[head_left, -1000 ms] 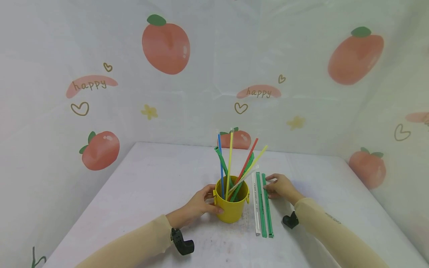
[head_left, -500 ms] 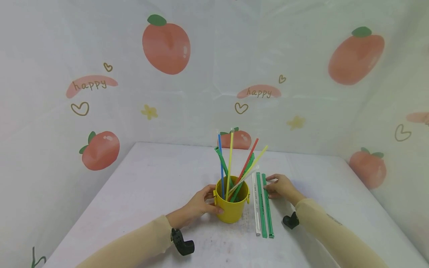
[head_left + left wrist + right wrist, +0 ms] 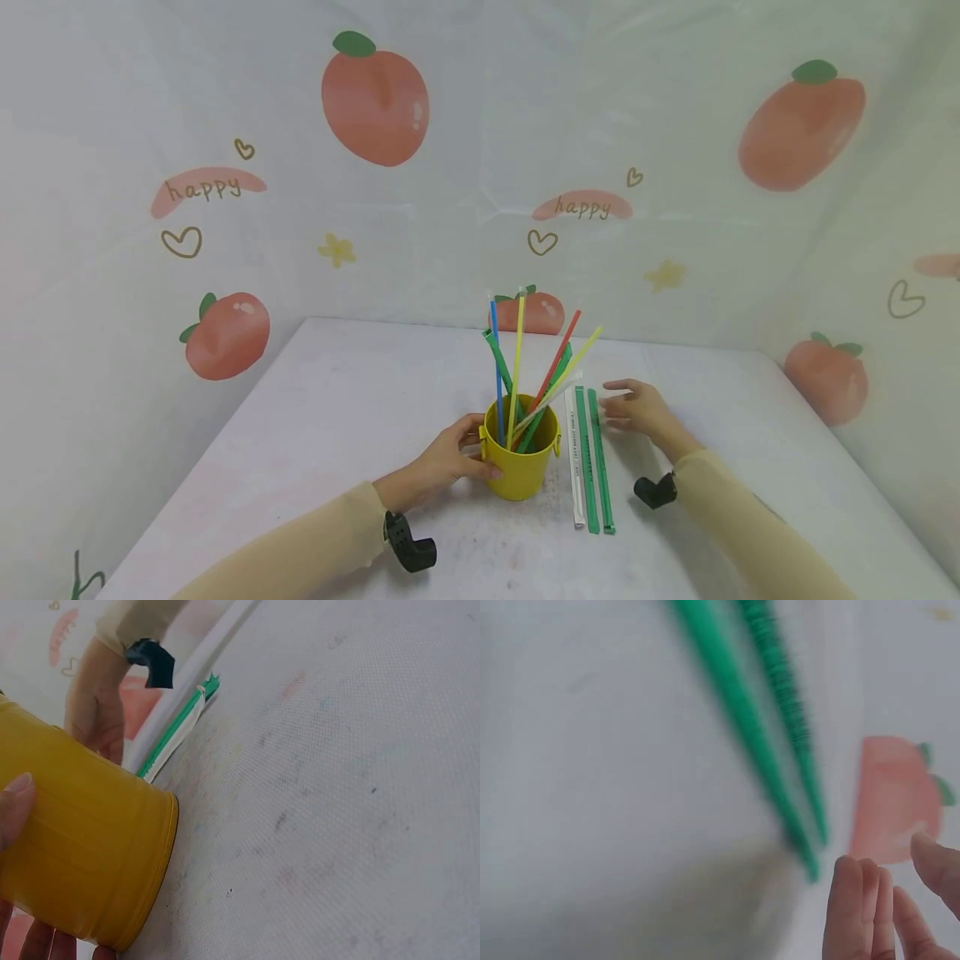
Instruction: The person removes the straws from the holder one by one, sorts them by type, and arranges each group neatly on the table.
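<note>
My left hand [image 3: 438, 462] grips the side of a small yellow bucket [image 3: 519, 477], thumb on the near wall. Standing in the bucket are a blue straw [image 3: 496, 358], a red straw [image 3: 559, 353], yellow straws [image 3: 517, 346] and several paper-wrapped ones. Right of it, a white-wrapped straw [image 3: 575, 467] and two green-wrapped straws [image 3: 602, 467] lie side by side on the table. My right hand [image 3: 641, 411] hovers by their far ends with straight fingers, holding nothing; the right wrist view shows its fingers [image 3: 846, 907] apart from the green straws, which are blurred.
The white tabletop [image 3: 360, 392] carries faint stains near the bucket. Behind it hangs a pale curtain [image 3: 465, 125] printed with peaches, hearts and the word "happy". Both wrists wear black camera mounts [image 3: 408, 546].
My right hand has come away from the rightmost green-wrapped straw, rising slightly to the right, and its fingers have straightened. The left hand and the bucket stay in place.
</note>
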A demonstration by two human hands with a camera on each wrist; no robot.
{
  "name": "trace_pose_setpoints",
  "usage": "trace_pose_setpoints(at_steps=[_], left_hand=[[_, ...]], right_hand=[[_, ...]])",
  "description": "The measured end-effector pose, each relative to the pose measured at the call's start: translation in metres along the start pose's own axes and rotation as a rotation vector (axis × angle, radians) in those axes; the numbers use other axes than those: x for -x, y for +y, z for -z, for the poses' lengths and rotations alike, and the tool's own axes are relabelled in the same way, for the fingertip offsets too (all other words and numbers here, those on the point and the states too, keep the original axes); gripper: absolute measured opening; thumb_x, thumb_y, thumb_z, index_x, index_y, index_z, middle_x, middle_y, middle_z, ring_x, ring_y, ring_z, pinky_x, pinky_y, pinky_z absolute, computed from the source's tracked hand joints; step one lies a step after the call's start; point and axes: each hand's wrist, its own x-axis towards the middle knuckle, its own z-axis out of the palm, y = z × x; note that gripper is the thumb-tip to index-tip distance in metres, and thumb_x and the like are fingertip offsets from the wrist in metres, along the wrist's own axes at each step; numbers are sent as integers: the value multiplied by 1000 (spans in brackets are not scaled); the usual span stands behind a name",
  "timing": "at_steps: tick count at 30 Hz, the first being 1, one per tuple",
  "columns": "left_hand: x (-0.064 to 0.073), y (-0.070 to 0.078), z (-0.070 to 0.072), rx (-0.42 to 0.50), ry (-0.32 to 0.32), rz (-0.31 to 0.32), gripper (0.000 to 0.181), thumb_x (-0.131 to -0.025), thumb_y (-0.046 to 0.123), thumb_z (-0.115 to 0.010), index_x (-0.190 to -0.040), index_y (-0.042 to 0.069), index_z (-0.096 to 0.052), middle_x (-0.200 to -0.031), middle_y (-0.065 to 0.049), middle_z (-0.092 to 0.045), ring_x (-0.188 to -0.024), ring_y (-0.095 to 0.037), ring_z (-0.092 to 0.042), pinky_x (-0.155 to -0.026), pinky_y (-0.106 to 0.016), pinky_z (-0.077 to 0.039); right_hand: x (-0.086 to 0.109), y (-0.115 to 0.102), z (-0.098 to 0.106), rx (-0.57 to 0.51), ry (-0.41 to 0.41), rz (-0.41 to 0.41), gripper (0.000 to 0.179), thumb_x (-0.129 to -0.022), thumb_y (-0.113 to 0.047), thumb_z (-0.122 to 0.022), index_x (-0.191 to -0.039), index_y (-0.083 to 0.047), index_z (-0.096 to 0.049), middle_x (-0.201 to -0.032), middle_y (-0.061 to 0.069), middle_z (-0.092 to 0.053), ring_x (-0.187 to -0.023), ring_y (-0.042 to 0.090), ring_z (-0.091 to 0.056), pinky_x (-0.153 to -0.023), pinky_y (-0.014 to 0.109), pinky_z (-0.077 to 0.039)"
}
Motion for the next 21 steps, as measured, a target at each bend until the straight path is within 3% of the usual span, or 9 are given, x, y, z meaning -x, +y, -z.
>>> trace_pose_setpoints(at_steps=[8,12,21], left_hand=[[1,2,0,-1,2,4,69,-71,16,-80,-130,15,-44,-130,-4,-49,-126,-28,-41,-103,-51,-34],[1,1,0,-8,6,11,69,-71,17,-80,-130,15,-44,-131,-4,-49,-126,-29,-41,-103,-52,-33],[1,3,0,0,1,5,69,-72,17,-80,-131,15,-44,-130,-4,-49,-126,-29,-40,-103,-50,-34]], right_hand=[[16,-22,9,-75,-47,211,59,-88,-26,-64,-136,-3,-39,-123,24,-51,-107,30,-57,-82,35,-52],[28,-32,9,-118,-52,313,63,-84,-32,-67,-134,-4,-41,-123,23,-50,-108,28,-57,-83,31,-51],[67,-52,5,-91,-54,542,49,-87,-25,-64,-128,-7,-46,-118,16,-55,-106,22,-59,-83,24,-50]])
